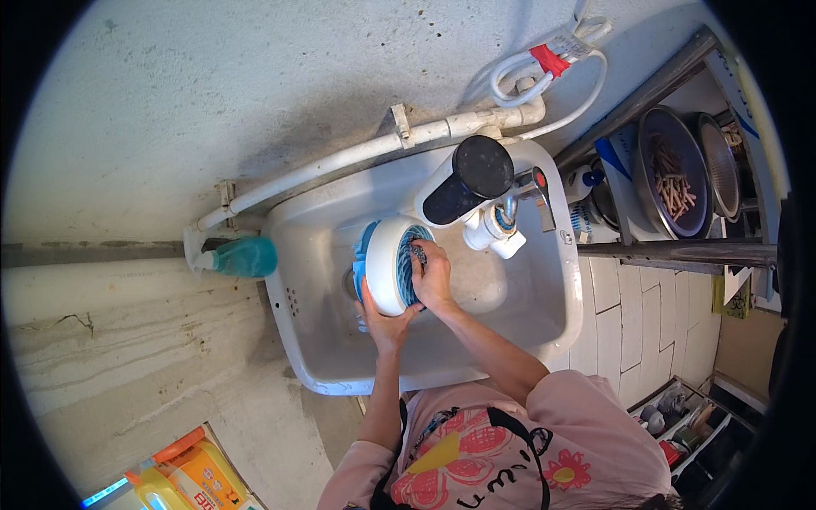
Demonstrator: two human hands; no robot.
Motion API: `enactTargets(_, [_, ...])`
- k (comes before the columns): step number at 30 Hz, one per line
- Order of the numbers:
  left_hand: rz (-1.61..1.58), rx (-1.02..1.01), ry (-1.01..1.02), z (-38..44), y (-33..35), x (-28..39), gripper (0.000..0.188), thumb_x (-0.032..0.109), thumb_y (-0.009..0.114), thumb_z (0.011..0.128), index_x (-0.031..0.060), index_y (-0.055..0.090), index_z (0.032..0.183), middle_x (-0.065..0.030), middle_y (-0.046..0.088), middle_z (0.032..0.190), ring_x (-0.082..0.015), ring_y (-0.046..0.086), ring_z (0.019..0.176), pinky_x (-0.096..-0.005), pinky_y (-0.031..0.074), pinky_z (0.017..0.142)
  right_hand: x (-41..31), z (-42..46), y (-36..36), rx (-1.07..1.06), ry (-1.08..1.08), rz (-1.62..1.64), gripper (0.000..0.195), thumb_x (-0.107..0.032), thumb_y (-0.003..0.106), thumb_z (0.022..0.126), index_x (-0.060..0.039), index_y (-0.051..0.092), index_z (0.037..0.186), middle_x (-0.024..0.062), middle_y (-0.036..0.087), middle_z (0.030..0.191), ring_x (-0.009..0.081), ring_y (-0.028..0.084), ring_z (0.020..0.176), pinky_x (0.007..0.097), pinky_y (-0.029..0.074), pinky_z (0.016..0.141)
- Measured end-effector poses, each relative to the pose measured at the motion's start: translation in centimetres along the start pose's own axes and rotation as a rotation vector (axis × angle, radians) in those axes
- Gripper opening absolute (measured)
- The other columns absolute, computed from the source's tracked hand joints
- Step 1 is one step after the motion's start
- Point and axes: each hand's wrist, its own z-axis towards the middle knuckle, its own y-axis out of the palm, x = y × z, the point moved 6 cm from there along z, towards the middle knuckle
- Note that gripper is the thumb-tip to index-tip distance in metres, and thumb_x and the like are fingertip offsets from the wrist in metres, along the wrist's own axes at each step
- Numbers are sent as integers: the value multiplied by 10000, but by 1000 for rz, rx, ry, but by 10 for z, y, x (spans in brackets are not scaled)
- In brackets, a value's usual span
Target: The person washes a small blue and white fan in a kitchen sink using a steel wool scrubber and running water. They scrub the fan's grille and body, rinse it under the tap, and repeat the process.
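Note:
Over the ceramic sink [523, 344], my left hand [387, 322] grips the lower rim of a round white plastic part [380, 264]. This part is tilted on its side, with a blue ribbed inside [405, 271] facing right and blue pieces [363, 252] projecting on the left. Pinched in my right hand [435, 274] is a grey scouring pad, apparently steel wool [418, 250], against the ribbed inside. My fingers hide part of the pad and the opening.
A white faucet filter [491, 233] and a black-topped cylinder [482, 167] stand at the sink's back right. A spray bottle [245, 257] with teal liquid is at the left rim. Metal bowls [676, 172] sit on a rack at right. A yellow jug [191, 475] is lower left.

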Motion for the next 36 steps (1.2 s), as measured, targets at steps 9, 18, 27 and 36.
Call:
enactTargets(9, [-51, 97, 12, -3, -11, -14, 1172, 232, 887, 410, 80, 233, 1371, -145, 393, 1173, -326, 404, 1103, -432, 343, 928, 37, 5, -8, -38, 375, 425, 191, -38, 585, 782, 6, 571, 968, 139, 619, 908, 235, 590, 837, 332, 460, 750])
enactTargets(18, [-267, 74, -48, -5, -1, -39, 1153, 172, 864, 460, 79, 176, 1381, -172, 322, 1296, -328, 340, 1195, -419, 302, 996, 18, 9, 39, -5, 1, 73, 198, 12, 562, 719, -23, 582, 913, 153, 581, 916, 359, 518, 867, 407, 402, 787])
enactTargets(27, [-594, -77, -85, -1, -8, -44, 1113, 75, 829, 499, 58, 158, 1387, -146, 325, 1317, -261, 393, 1166, -390, 356, 963, 18, 6, -24, -102, -25, 69, 221, -39, 636, 720, -42, 598, 938, 142, 597, 941, 309, 552, 879, 372, 450, 756])
enactTargets(36, [178, -224, 240, 1, -13, 15, 815, 122, 799, 462, 110, 504, 1222, -127, 444, 1034, -302, 477, 1005, -390, 405, 864, 49, 16, -83, 107, 258, 387, 202, -69, 588, 822, 0, 587, 1012, 105, 615, 971, 166, 523, 1003, 320, 451, 764])
